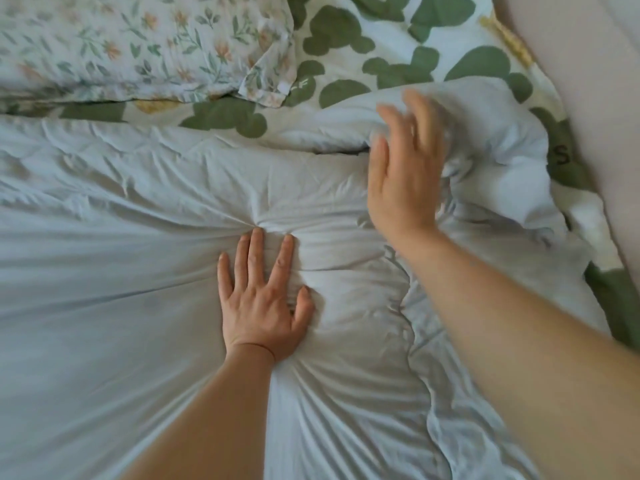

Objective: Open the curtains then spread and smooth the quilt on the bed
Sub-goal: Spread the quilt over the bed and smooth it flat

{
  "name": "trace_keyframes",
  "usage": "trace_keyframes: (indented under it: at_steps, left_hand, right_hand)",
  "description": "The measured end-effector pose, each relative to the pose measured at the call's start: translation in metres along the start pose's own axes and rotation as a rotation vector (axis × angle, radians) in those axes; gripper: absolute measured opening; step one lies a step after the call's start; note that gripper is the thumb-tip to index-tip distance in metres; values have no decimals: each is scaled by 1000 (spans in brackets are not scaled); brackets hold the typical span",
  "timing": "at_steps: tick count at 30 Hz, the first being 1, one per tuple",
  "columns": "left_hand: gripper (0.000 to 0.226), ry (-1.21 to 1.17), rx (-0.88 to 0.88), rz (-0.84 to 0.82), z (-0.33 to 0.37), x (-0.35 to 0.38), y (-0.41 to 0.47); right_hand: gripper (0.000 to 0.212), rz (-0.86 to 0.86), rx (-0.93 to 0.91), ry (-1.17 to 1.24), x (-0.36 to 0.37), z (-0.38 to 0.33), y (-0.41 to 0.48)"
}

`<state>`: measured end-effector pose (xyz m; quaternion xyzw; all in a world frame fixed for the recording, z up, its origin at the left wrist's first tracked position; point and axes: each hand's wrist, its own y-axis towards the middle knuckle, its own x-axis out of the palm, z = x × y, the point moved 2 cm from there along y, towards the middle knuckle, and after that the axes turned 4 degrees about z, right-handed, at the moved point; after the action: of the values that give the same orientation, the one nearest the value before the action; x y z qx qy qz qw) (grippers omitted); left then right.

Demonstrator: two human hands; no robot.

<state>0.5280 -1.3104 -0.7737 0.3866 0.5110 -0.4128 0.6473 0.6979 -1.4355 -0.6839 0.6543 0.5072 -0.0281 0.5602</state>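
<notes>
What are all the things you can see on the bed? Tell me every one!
quilt: one, pale blue-white, wrinkled, covering most of the bed, its top right corner bunched up
pillow: one, white with small orange flowers and green leaves, top left
bed sheet: one, white with big green blotches and a little yellow, showing along the top and down the right edge
wall: one, pale pinkish, far right
left hand: one, bare, pressed flat on the middle of the quilt, fingers spread
right hand: one, bare, open and blurred, at the bunched corner of the quilt; touching or just above it cannot be told
</notes>
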Motion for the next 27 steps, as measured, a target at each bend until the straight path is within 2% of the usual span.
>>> trace_keyframes:
  at_steps: [1,2,3,5,6,7,9,12,14,17,19,21,23,25,27]
  left_hand:
    - [77,1,-1,-6,0,0,0]
    - [77,3,-3,-10,0,0,1]
    - [78,1,-4,-12,1,0,0]
    - [79,2,-5,-20,0,-1,1]
    - [79,4,-6,-26,0,-1,1]
    - [79,5,-7,-30,-1,-1,2]
    - [78,5,-6,-37,0,-1,2]
    - [81,-4,-13,-43,-1,-2,1]
    - [84,-16,-15,-41,0,-3,0]
    - [86,-38,-16,-33,0,-4,1]
    - [86,-41,-5,-37,0,-4,2]
    - [87,-45,2,-39,0,-4,2]
    - [87,-50,1,-47,-1,-5,2]
    - [86,-48,5,-51,-1,-4,3]
    - [86,-45,5,-54,-2,-5,2]
  right_hand:
    - [35,-75,-39,-44,8,-8,27]
    - [40,-259,-64,-77,20,-13,49]
    - [52,-524,-52,-83,31,-17,61]
    - [90,-1066,48,-94,49,-20,63]
    - [99,-1231,94,-122,54,-19,57]
    - [101,-1320,116,-151,57,-18,48]
    - [89,-1298,114,-190,60,-13,28]
    - [36,-969,-30,-188,61,-8,17]
    - [20,-730,-32,-219,51,3,30]
    - [29,-439,241,-245,32,37,83]
    - [33,-339,368,-261,32,57,118]
    - [37,-350,464,-234,46,63,128]
    - [53,-446,551,-123,66,51,111]
    - [75,-540,430,-131,75,29,76]
    - [80,-553,220,-157,75,0,29]
